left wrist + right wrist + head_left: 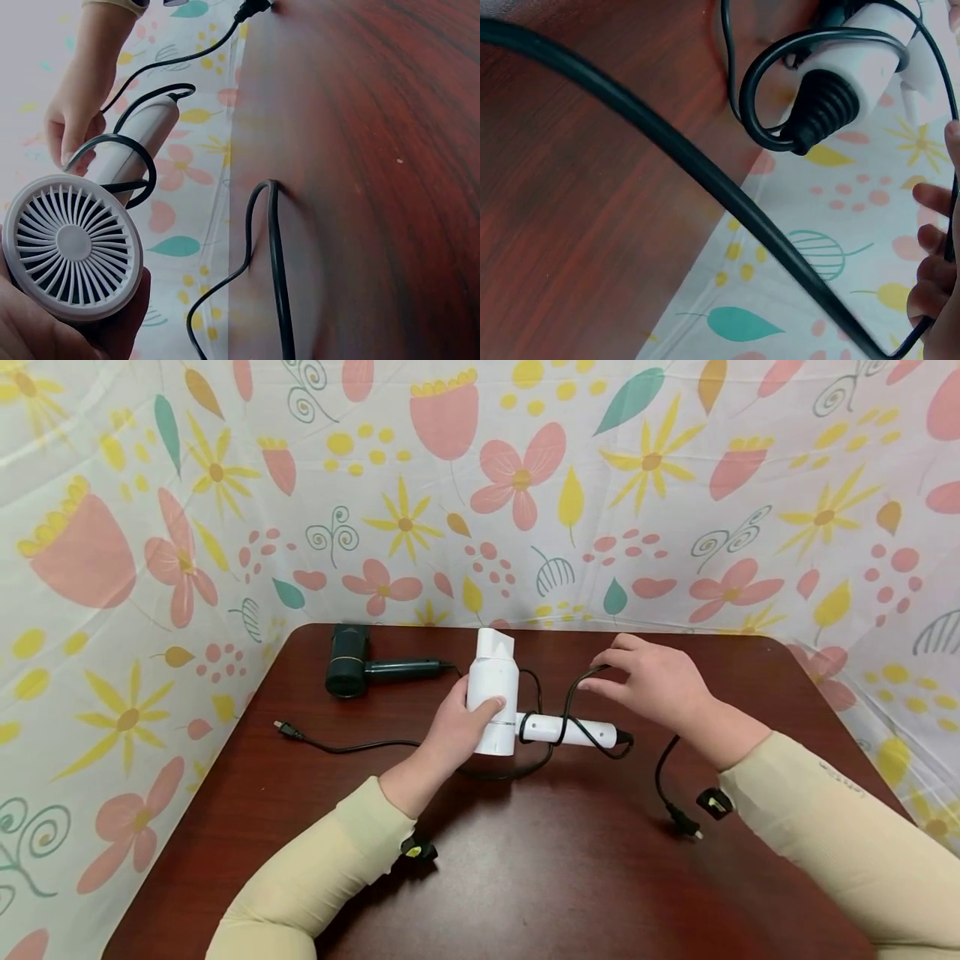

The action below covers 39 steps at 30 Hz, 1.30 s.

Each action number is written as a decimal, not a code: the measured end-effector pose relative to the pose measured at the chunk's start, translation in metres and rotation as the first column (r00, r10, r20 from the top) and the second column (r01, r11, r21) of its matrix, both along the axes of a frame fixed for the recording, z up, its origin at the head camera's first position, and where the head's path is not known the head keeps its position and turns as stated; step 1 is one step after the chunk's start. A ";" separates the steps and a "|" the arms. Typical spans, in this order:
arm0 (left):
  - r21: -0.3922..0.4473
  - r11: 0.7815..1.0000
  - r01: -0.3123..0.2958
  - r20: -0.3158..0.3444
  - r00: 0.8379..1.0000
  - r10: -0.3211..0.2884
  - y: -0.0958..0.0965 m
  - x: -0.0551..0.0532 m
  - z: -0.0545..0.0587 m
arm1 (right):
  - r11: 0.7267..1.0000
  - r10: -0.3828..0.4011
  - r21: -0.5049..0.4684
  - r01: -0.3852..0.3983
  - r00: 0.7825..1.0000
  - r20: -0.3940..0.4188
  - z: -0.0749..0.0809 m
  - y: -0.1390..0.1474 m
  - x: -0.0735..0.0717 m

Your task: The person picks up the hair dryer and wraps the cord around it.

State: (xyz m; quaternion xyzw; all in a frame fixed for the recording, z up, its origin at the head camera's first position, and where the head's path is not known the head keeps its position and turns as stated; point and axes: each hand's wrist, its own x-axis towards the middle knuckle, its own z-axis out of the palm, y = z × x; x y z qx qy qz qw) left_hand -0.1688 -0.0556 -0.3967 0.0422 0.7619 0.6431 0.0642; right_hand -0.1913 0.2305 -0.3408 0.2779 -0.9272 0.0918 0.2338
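My left hand [450, 731] grips the barrel of a white hair dryer [492, 685], thumb across its front and nozzle pointing away. The left wrist view shows its round rear grille [73, 241] close up. Its handle [581, 730] points right, with a black power cord [567, 697] looped around it. Up and right of the handle, my right hand [656, 683] pinches that cord between thumb and fingers. In the right wrist view, the cord bends back from the ribbed sleeve [821, 109] at the handle's end.
A dark green hair dryer [347, 664] lies at the back left of the brown table [525, 877]. A plug [288, 731] on a black cord lies at left. Another plug [682, 821] hangs below my right hand. Patterned cloth [517, 535] stands behind the table.
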 end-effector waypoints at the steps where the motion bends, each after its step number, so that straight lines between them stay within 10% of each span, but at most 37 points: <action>1: 0.000 1.000 0.003 0.002 1.000 -0.003 0.000 0.000 0.000 | 1.000 -0.024 -0.001 0.024 1.000 0.013 0.000 0.000 -0.001; 22: 0.071 0.997 0.014 0.018 1.000 -0.016 -0.006 0.002 0.007 | 0.958 -0.276 0.049 0.283 0.862 0.424 -0.002 -0.004 -0.019; 39: 0.157 0.987 0.037 0.088 0.995 -0.052 -0.010 0.001 0.011 | 0.969 -0.241 0.066 0.238 0.848 0.472 -0.019 0.000 -0.030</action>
